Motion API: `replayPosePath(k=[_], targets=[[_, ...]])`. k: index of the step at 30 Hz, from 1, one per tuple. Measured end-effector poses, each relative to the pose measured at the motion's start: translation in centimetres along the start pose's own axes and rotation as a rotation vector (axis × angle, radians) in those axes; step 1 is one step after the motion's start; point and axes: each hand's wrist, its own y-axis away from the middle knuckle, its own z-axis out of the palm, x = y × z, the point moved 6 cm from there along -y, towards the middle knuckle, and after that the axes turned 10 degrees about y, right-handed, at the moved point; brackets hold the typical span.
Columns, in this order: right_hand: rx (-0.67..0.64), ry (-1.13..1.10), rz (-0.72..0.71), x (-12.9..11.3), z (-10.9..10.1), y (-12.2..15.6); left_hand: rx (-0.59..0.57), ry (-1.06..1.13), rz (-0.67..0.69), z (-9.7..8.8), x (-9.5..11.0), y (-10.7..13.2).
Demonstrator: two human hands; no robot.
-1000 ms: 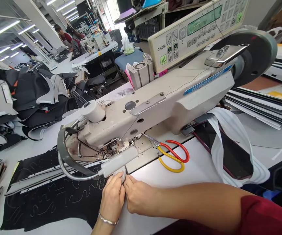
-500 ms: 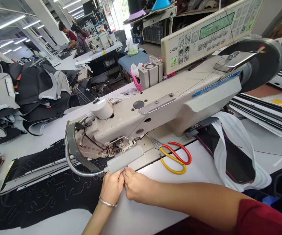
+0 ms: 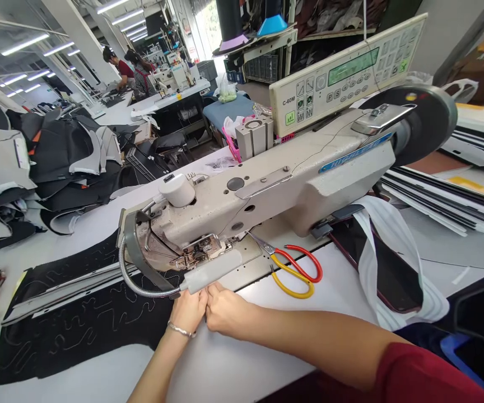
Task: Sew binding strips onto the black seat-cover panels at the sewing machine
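Note:
My left hand [image 3: 189, 309], with a silver bracelet at the wrist, is closed at the front edge of the sewing machine [image 3: 275, 179] bed. Right beside it and touching it is my right hand [image 3: 225, 310], its fingers curled in a pinch. A grey tube-shaped lamp [image 3: 214, 271] on a metal gooseneck covers the fingertips, so what they grip is hidden. Black fabric [image 3: 78, 330] with wavy stitch lines runs from the left up to my left hand. Grey strips [image 3: 69, 295] lie along it. Scissors [image 3: 294, 268] with red and yellow handles rest on the bed to the right.
A control panel [image 3: 347, 75] stands behind the machine. At right lie a phone [image 3: 397, 274], a loop of white band [image 3: 374, 240] and stacked strips [image 3: 431, 198]. Dark and grey cut pieces [image 3: 57, 151] pile up at left. Two people [image 3: 135, 73] work farther back.
The view has shifted slightly, so the machine's right end, scissors and phone appear farther left. Both hands stay together behind the lamp, in nearly the same pose.

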Motion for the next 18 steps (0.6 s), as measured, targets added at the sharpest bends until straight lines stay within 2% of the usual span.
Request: replayPosePath(k=[6, 11, 14, 18], targets=[[0.048, 0.0, 0.0, -0.4, -0.2, 0.5, 0.092, -0.009, 0.058, 0.5, 0.5, 1.2], [-0.002, -0.018, -0.013, 0.2, 0.1, 0.1, 0.148, -0.005, 0.099, 0.7, -0.1, 0.7], [-0.051, -0.018, -0.018, 0.9, 0.5, -0.3, 0.196, -0.021, 0.093, 0.6, -0.6, -0.1], [-0.042, -0.038, 0.004, 1.1, 0.8, -0.4, 0.268, 0.01, 0.025, 0.2, -1.4, -0.5]])
